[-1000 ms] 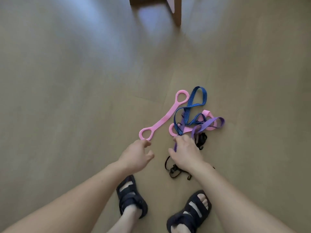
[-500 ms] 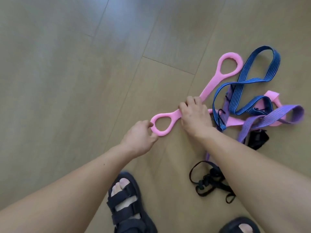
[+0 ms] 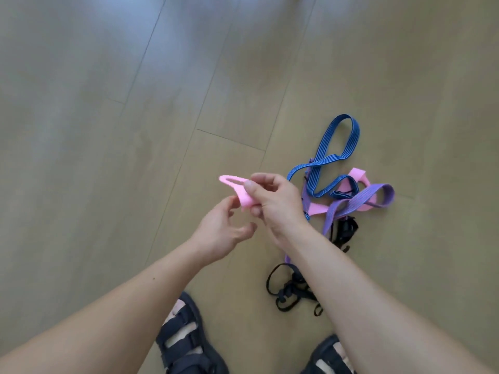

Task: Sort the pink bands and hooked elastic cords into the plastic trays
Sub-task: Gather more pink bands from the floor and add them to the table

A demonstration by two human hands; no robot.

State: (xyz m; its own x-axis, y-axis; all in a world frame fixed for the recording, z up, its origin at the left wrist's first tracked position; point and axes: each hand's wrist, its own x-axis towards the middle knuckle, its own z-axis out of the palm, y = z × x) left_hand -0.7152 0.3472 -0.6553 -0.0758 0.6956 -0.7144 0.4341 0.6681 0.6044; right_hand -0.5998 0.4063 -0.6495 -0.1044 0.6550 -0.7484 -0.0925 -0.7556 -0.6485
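Wood plank floor (image 3: 113,163); right hand (image 3: 278,205) grips pink band (image 3: 243,196).

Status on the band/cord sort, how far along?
Done: nothing visibly; no tray is in view. In hand: the right hand holds one folded pink band; the left hand is at its lower end, grip unclear. Left: the second pink band, blue cord, purple cord and black cords, tangled on the floor.

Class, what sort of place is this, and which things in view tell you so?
Probably an indoor room, perhaps a home: pale wood-plank floor, a blue striped elastic cord lying loose on it, and a person's dark strapped sandals.
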